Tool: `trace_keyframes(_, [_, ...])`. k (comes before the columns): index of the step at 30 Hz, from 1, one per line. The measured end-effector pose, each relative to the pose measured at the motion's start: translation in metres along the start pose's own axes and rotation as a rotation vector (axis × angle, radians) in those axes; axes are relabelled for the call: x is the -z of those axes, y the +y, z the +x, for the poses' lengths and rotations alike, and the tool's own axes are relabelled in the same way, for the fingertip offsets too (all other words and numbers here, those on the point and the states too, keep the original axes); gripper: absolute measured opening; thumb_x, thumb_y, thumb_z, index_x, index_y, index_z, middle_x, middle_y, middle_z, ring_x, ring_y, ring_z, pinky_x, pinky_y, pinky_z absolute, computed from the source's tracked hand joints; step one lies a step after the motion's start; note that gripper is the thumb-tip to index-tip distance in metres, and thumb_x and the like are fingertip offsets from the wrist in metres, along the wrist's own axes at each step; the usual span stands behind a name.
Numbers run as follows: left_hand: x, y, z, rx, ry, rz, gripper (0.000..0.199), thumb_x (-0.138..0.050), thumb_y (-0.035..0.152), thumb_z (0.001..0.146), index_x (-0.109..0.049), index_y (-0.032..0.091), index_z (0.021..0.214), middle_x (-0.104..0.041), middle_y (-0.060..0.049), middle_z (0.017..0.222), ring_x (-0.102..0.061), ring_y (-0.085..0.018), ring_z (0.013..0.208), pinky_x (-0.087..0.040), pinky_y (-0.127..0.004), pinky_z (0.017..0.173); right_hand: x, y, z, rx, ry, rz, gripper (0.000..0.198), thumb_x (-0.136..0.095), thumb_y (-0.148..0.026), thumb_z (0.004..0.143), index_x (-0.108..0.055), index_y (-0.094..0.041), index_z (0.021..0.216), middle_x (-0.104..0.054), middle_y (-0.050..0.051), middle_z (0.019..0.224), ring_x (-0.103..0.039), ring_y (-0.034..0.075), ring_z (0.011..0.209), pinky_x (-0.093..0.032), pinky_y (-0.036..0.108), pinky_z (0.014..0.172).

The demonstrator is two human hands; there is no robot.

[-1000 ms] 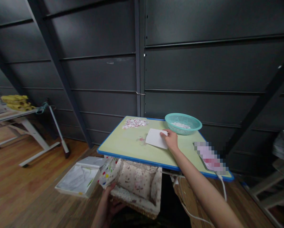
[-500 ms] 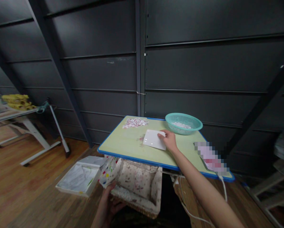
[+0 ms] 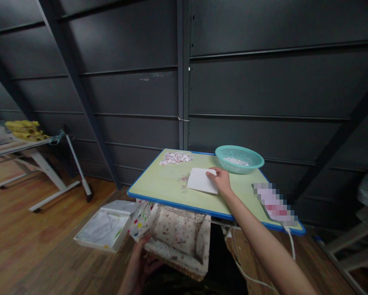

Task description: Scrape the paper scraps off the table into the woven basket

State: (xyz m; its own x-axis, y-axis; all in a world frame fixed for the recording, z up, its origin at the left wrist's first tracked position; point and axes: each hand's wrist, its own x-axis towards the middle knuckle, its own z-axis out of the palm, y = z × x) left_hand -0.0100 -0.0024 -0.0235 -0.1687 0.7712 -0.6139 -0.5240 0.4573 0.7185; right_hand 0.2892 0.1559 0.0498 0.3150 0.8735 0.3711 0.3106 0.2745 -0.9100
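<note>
Two bare hands: both in view; left low at the tabletop's near edge, right above the tabletop.
Right hand (image 3: 221, 181): grasping the white card (image 3: 199, 180) by its right edge, thumb on the upper face; the fingers beneath are largely hidden.
White card position: over the middle of the yellow-green tabletop (image 3: 154, 185), just beside a faint reddish smudge (image 3: 184, 179); contact with the surface cannot be told.
Left hand (image 3: 143, 250): gripping the lined box (image 3: 179, 229) at its near left corner, thumb over the rim, other fingers below and partly in shadow.
Lined box position: tilted, mouth upward, its far side beneath the tabletop's blue edging; inner faces pale and speckled with dark marks, a colour-spotted lining at the left.
Loose pieces (image 3: 176, 158): small, white and reddish, heaped at the far left corner.
Green basin (image 3: 255, 163): far right part of the tabletop, near the right hand; white pieces (image 3: 236, 161) inside.
Pixelated flat item (image 3: 274, 205): right end of the tabletop, white cable (image 3: 291, 242) attached.
White carton (image 3: 93, 244): on the floor, left of the lined box.
Side table (image 3: 44, 144): far left, bearing yellow objects (image 3: 26, 130).
</note>
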Motion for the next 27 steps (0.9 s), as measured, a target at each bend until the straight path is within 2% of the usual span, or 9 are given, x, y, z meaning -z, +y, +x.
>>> trace_keyframes(6, [-0.003,0.002,-0.004,-0.024,0.05,0.009,0.058,-0.064,0.036,0.08,-0.049,0.021,0.134,-0.067,-0.007,0.089,-0.067,-0.022,0.061,-0.06,-0.042,0.062,-0.005,-0.012,-0.008,-0.099,-0.208,0.199,0.032,-0.074,-0.04,0.053,-0.07,-0.016,0.074,-0.072,0.009,0.076,-0.061,0.022,0.066,-0.044,0.031,0.057])
trace_keyframes(11, [-0.003,0.005,-0.005,-0.055,0.081,-0.002,0.062,-0.066,0.037,0.079,-0.047,0.022,0.136,-0.065,-0.006,0.089,-0.068,-0.024,0.065,-0.06,-0.043,0.062,-0.006,-0.017,-0.012,-0.131,-0.214,0.267,0.031,-0.078,-0.038,0.05,-0.064,-0.017,0.067,-0.065,0.003,0.065,-0.054,0.016,0.056,-0.039,0.027,0.051])
trace_keyframes(15, [-0.002,0.006,-0.005,-0.038,0.08,0.001,0.062,-0.066,0.038,0.079,-0.047,0.023,0.136,-0.066,-0.007,0.092,-0.068,-0.023,0.065,-0.06,-0.044,0.062,-0.009,-0.016,-0.015,-0.121,-0.423,0.288,0.033,-0.081,-0.038,0.05,-0.061,-0.017,0.064,-0.061,0.0,0.061,-0.05,0.013,0.053,-0.036,0.024,0.049])
trace_keyframes(16, [-0.002,0.006,-0.006,-0.034,0.077,-0.005,0.062,-0.066,0.037,0.08,-0.046,0.023,0.136,-0.067,-0.007,0.091,-0.068,-0.023,0.064,-0.06,-0.043,0.062,-0.009,-0.016,-0.015,-0.131,-0.44,0.307,0.034,-0.082,-0.039,0.05,-0.062,-0.017,0.066,-0.061,0.001,0.062,-0.051,0.013,0.054,-0.036,0.024,0.05])
trace_keyframes(18, [-0.003,0.006,-0.006,-0.032,0.074,-0.016,0.061,-0.065,0.037,0.08,-0.046,0.022,0.136,-0.067,-0.007,0.088,-0.068,-0.022,0.062,-0.06,-0.042,0.061,-0.01,-0.014,-0.013,-0.158,-0.359,0.336,0.037,-0.081,-0.041,0.05,-0.063,-0.016,0.07,-0.063,0.002,0.065,-0.053,0.015,0.056,-0.038,0.025,0.05])
trace_keyframes(22, [-0.002,0.005,-0.006,-0.048,0.054,-0.026,0.058,-0.066,0.035,0.079,-0.05,0.02,0.132,-0.067,-0.005,0.081,-0.067,-0.021,0.058,-0.061,-0.042,0.06,-0.006,-0.009,-0.005,-0.167,-0.032,0.207,0.035,-0.076,-0.044,0.05,-0.06,-0.017,0.065,-0.061,0.002,0.058,-0.052,0.017,0.054,-0.037,0.027,0.05])
trace_keyframes(24, [-0.002,0.004,-0.005,-0.061,0.046,-0.028,0.056,-0.067,0.034,0.078,-0.051,0.019,0.13,-0.067,-0.004,0.081,-0.068,-0.022,0.06,-0.061,-0.043,0.06,-0.005,-0.006,-0.002,-0.157,0.013,0.13,0.032,-0.074,-0.043,0.05,-0.059,-0.018,0.063,-0.061,0.003,0.058,-0.052,0.018,0.054,-0.036,0.027,0.05])
trace_keyframes(27, [-0.002,0.004,-0.004,-0.059,0.061,-0.024,0.056,-0.067,0.034,0.078,-0.052,0.02,0.13,-0.068,-0.005,0.083,-0.068,-0.023,0.061,-0.061,-0.043,0.059,-0.006,-0.006,-0.003,-0.15,-0.025,0.094,0.029,-0.071,-0.041,0.05,-0.059,-0.018,0.062,-0.061,0.004,0.06,-0.052,0.018,0.056,-0.036,0.027,0.051])
